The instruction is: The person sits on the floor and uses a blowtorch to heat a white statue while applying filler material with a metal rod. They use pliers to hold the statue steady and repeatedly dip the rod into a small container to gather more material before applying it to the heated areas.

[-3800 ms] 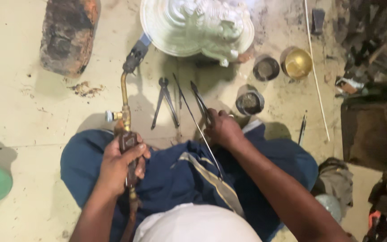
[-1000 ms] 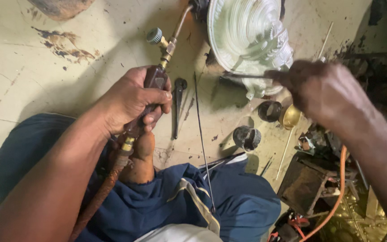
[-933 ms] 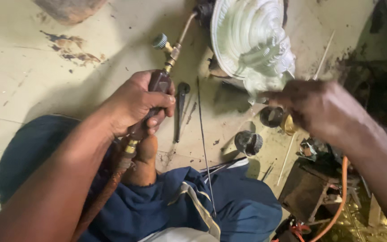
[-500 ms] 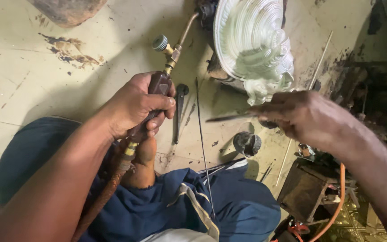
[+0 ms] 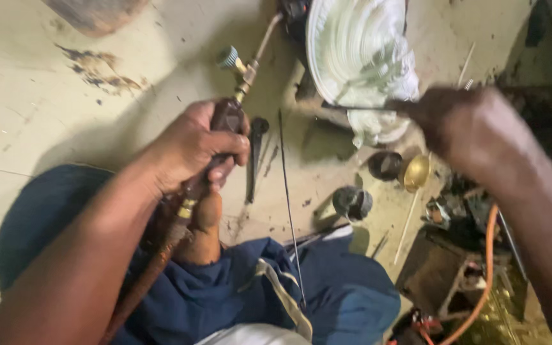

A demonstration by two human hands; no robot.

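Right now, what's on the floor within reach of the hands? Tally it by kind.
Gas torch, in the left hand: 1
Thin tool, in the right hand: 1
Pale ornate metal piece: 1
Small round pots (dark, brass, grey): 3
Pliers: 1
Long thin rod: 1
Total: 8

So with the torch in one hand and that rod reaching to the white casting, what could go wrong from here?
1. The left hand grips the torch with its tip close beside the white casting; a slip could knock it.
2. The hose runs right over the lap, so it could snag or scorch the blue cloth.
3. The right hand holds a thin tool amid pliers and small pots; an elbow may tip them.
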